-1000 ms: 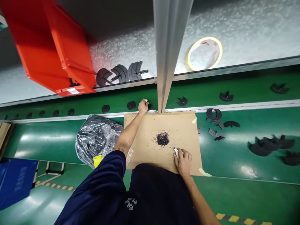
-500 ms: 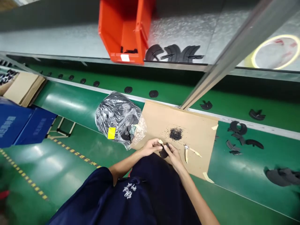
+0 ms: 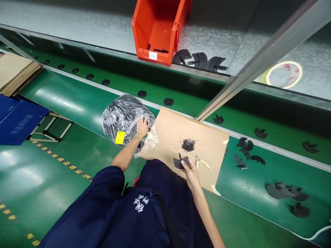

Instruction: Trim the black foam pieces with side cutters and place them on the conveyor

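Note:
My left hand reaches into the mouth of a clear plastic bag filled with black curved parts; its fingers look stretched out over them, the tips partly hidden. In my right hand a black curved plastic part with a thin upright stem is pinched between thumb and fingers, above the brown cardboard sheet. A heap of small black trimmings lies just beyond it. Cutting pliers with pale yellow handles rest to the right of that hand.
Black parts stand spaced along the green conveyor belt. More curved parts lie on the right. Overhead, a shelf holds an orange bin and a tape roll. A metal post rises behind the cardboard.
My left hand has left the part held between both hands and moved left into the bag. My right hand keeps the part. The view has shifted slightly.

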`<action>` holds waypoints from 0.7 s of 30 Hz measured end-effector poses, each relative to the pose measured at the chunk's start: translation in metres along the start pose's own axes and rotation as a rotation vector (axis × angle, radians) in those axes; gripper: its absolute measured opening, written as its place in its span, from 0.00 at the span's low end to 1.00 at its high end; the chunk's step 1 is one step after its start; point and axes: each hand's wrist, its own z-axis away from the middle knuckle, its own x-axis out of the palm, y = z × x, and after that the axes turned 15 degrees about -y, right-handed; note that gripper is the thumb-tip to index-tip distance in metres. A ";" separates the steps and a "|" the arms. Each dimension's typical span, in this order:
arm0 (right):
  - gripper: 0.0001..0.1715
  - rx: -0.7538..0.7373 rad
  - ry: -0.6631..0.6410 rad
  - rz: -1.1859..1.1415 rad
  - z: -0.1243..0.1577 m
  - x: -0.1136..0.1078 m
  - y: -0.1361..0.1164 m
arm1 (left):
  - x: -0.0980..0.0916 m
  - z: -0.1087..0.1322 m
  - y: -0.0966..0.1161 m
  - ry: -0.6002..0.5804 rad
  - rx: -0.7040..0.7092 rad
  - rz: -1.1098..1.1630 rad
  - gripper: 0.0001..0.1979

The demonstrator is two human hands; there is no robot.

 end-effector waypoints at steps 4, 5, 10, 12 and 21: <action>0.30 0.033 0.022 -0.028 0.005 -0.002 0.002 | -0.013 -0.039 0.008 0.063 -0.130 -0.056 0.33; 0.30 0.041 0.027 -0.033 0.006 -0.003 0.003 | -0.015 -0.046 0.008 0.072 -0.160 -0.063 0.34; 0.31 0.038 0.048 -0.027 0.008 -0.007 0.004 | 0.002 -0.049 0.006 0.043 -0.143 -0.095 0.34; 0.30 0.038 0.058 -0.034 0.007 -0.006 0.005 | 0.018 -0.036 0.003 0.029 -0.088 -0.100 0.33; 0.26 0.068 0.018 -0.071 0.002 -0.002 0.004 | 0.049 0.033 -0.030 0.067 0.071 -0.026 0.18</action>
